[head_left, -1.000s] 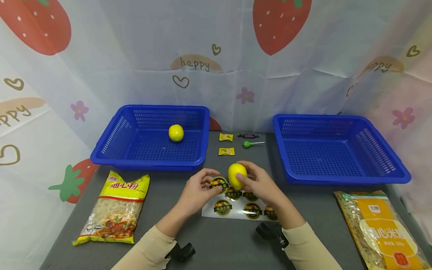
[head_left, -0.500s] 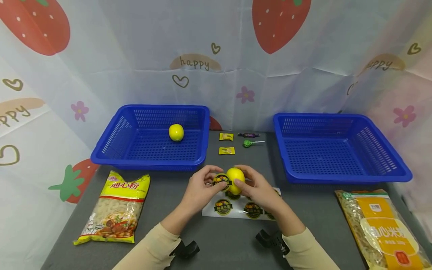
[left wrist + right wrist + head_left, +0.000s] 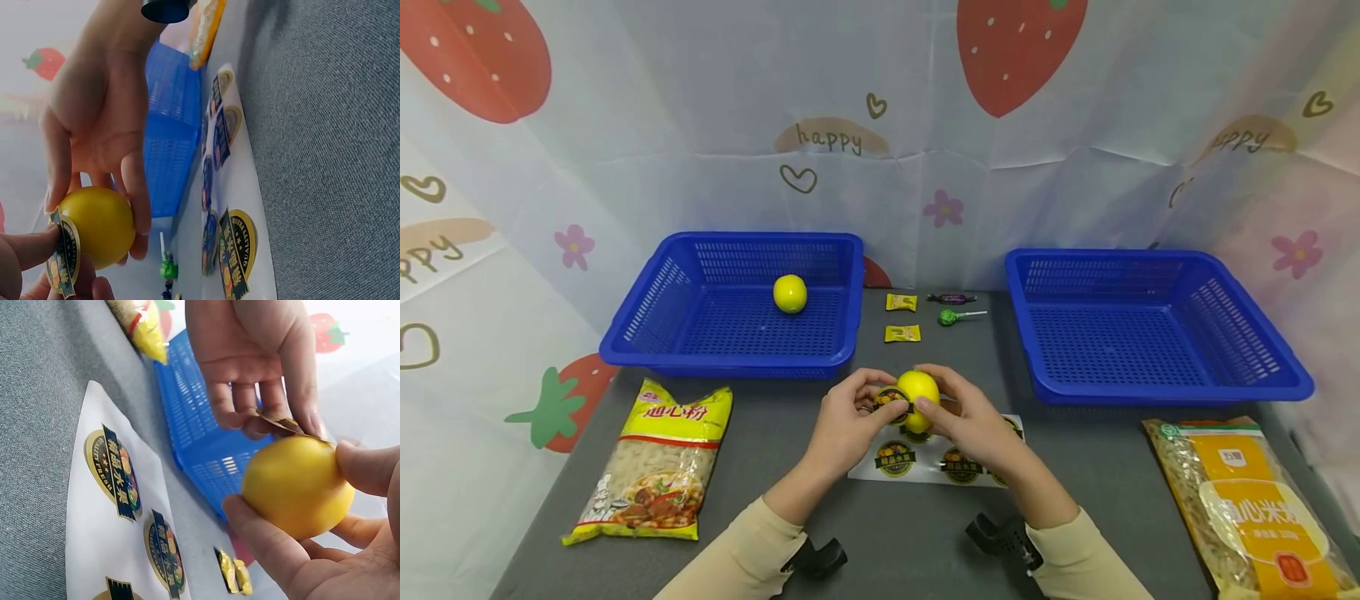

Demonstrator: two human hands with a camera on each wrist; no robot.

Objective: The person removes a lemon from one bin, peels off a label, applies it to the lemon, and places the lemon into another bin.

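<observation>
place: likely staged studio | strawberry-print backdrop [image 3: 880,125] | grey table [image 3: 775,433]

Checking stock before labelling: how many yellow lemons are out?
2: one lemon lies in the left blue basket; the other lemon is gripped in the right hand.

Bright even light, soft shadows, wide-angle edge bending, wrist backgrounds blurred

Right hand [image 3: 973,421] gripping a yellow lemon [image 3: 917,390] above the sticker sheet [image 3: 928,462] near the desk's front edge; left hand [image 3: 848,419] pinching a round sticker [image 3: 892,399] against it.
</observation>
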